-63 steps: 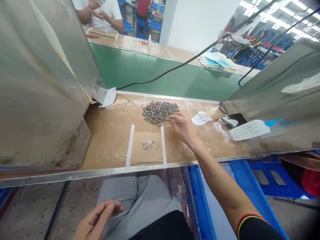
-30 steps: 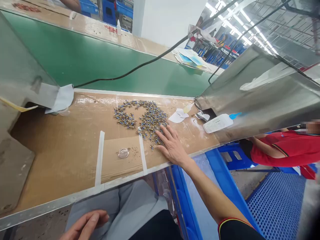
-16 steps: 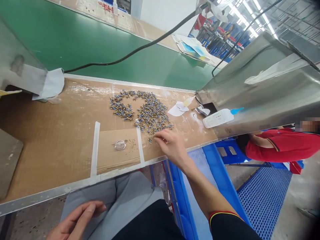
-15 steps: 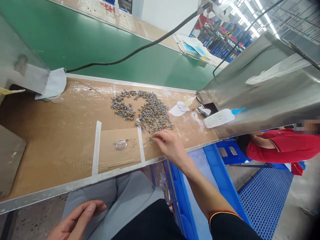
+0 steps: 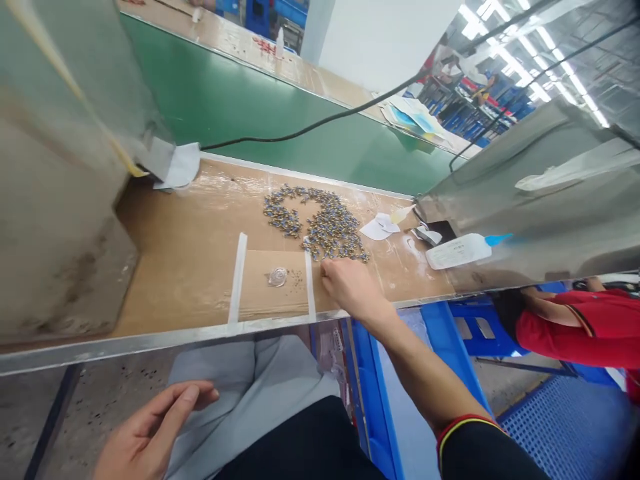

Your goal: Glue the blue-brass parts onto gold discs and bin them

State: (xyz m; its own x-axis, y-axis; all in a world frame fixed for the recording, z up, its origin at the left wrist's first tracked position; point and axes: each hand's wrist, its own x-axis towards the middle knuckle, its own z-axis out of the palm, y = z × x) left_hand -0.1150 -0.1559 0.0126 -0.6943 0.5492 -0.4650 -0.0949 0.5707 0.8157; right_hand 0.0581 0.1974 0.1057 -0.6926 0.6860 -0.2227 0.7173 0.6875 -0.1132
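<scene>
Right now my right hand point(image 5: 350, 288) sits at the near edge of the pile of small blue-and-brass parts point(image 5: 320, 223) on the cardboard-covered surface point(image 5: 190, 253). Its knuckles are up and its fingers curl down onto the closest pieces; I cannot tell whether anything is pinched between them. My left hand point(image 5: 150, 433) is well apart from the pile, down below the surface edge against my grey trousers point(image 5: 260, 387), fingers loosely spread and holding nothing. Just near-left of the pile, a small clear round piece point(image 5: 277, 276) lies between two white tape strips point(image 5: 237, 277). Right of the pile are white paper scraps point(image 5: 380, 227), and farther right a white bottle point(image 5: 457, 251) with a blue tip lies on its side. Behind the pile runs a green belt point(image 5: 280, 113)
</scene>
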